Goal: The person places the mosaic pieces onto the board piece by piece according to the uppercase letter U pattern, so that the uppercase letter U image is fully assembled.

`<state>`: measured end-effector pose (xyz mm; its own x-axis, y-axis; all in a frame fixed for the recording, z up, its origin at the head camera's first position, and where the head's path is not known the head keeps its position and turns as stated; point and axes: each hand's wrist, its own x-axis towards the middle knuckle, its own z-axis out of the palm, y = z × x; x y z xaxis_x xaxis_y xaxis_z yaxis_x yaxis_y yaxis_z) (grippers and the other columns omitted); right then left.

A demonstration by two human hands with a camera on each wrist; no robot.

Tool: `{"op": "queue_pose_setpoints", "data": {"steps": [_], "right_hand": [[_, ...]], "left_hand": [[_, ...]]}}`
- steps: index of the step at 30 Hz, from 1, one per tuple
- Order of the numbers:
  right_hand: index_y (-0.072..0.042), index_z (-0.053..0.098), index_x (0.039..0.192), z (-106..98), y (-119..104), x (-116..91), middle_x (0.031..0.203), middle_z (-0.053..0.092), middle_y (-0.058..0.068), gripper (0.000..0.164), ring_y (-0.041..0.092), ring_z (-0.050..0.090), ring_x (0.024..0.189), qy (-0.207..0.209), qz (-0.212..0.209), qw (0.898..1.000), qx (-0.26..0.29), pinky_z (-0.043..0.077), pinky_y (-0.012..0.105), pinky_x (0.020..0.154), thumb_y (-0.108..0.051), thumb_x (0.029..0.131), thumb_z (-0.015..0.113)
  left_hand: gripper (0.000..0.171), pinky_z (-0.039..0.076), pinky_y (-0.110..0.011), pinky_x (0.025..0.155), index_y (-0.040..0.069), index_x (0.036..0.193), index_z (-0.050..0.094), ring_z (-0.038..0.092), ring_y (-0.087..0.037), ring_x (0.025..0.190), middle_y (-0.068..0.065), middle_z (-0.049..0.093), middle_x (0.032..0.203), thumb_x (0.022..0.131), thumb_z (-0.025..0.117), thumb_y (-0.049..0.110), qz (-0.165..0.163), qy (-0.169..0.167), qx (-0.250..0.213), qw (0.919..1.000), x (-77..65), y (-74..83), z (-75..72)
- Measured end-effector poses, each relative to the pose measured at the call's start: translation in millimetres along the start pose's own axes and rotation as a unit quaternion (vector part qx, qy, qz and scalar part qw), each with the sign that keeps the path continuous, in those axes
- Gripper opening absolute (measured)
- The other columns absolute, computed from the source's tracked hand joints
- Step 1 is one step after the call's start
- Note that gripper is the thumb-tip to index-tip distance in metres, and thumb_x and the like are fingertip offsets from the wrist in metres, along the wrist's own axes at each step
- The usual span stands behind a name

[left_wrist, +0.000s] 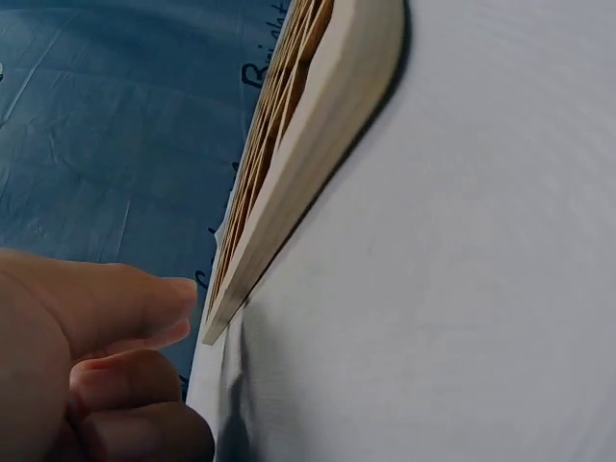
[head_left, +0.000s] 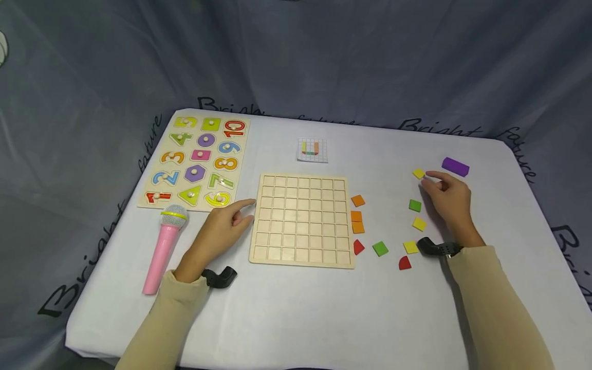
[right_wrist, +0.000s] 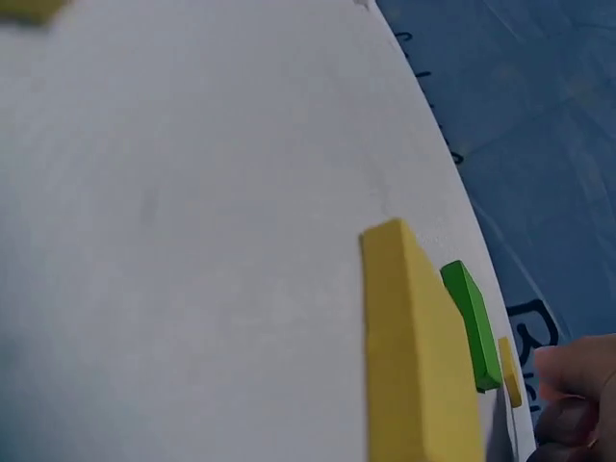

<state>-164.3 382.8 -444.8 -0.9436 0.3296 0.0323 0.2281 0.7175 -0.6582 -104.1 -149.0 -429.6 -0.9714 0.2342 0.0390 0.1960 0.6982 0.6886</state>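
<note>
My left hand [head_left: 222,227] is at the left edge of a square wooden grid board [head_left: 302,220], index fingertip by its rim, thumb a little lower. In the left wrist view the fingers are bent beside the board's wooden side [left_wrist: 308,144] and hold nothing. Over on the right, my right hand [head_left: 448,200] reaches toward a yellow square tile [head_left: 418,173], with thumb and forefinger close to it. The right wrist view has that hand [right_wrist: 582,395] just short of the far yellow tile [right_wrist: 510,373]; nothing is seen in its grasp.
Between board and right hand lie orange tiles [head_left: 358,200], green tiles [head_left: 380,248], more yellow tiles [head_left: 410,247] and red quarter-round pieces [head_left: 404,263]. A purple block [head_left: 455,166] lies behind the right hand. A pattern card [head_left: 312,150], number puzzle [head_left: 194,159] and pink microphone [head_left: 162,252] surround the board.
</note>
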Motion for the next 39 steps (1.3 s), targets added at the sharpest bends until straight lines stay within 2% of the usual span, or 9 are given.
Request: {"op": "queue_pose_setpoints", "data": {"steps": [9, 19, 28, 39], "right_hand": [[-0.014, 0.065, 0.140, 5.6, 4.9, 9.6, 0.076, 0.052, 0.005, 0.053, 0.022, 0.044, 0.070, 0.010, -0.001, 0.999, -0.045, 0.032, 0.031, 0.057, -0.048, 0.098, 0.063], [-0.008, 0.066, 0.137, 10.6, 3.0, 11.9, 0.077, 0.055, 0.012, 0.052, 0.025, 0.045, 0.073, 0.024, -0.020, 0.997, -0.072, 0.031, 0.034, 0.057, -0.044, 0.100, 0.063], [-0.007, 0.066, 0.137, 12.9, 0.6, 13.1, 0.077, 0.056, 0.013, 0.051, 0.026, 0.046, 0.075, 0.027, -0.020, 0.996, -0.085, 0.032, 0.036, 0.058, -0.043, 0.101, 0.061], [-0.005, 0.067, 0.134, 14.5, -0.5, 13.0, 0.071, 0.054, 0.007, 0.048, 0.026, 0.046, 0.072, 0.042, -0.030, 0.995, -0.084, 0.030, 0.036, 0.058, -0.039, 0.101, 0.063]], "left_hand": [[0.045, 0.032, -0.030, 0.054, 0.013, 0.140, 0.064, 0.037, -0.013, 0.054, 0.002, 0.042, 0.060, 0.097, 0.071, 0.021, -0.012, -0.023, 0.000, 0.9997, 1.2, -5.7, 1.8], [0.044, 0.032, -0.030, 0.053, 0.015, 0.140, 0.065, 0.038, -0.014, 0.053, 0.001, 0.044, 0.059, 0.098, 0.071, 0.024, -0.032, -0.034, 0.006, 0.9989, -0.4, -5.9, 1.9], [0.044, 0.031, -0.030, 0.053, 0.016, 0.140, 0.066, 0.038, -0.014, 0.054, 0.001, 0.044, 0.058, 0.097, 0.072, 0.025, -0.026, -0.031, 0.014, 0.9991, 0.1, -6.3, 2.8], [0.044, 0.031, -0.030, 0.054, 0.017, 0.139, 0.066, 0.038, -0.012, 0.054, 0.003, 0.044, 0.058, 0.096, 0.073, 0.023, -0.015, -0.025, 0.013, 0.9995, 0.4, -8.3, 3.5]]}}
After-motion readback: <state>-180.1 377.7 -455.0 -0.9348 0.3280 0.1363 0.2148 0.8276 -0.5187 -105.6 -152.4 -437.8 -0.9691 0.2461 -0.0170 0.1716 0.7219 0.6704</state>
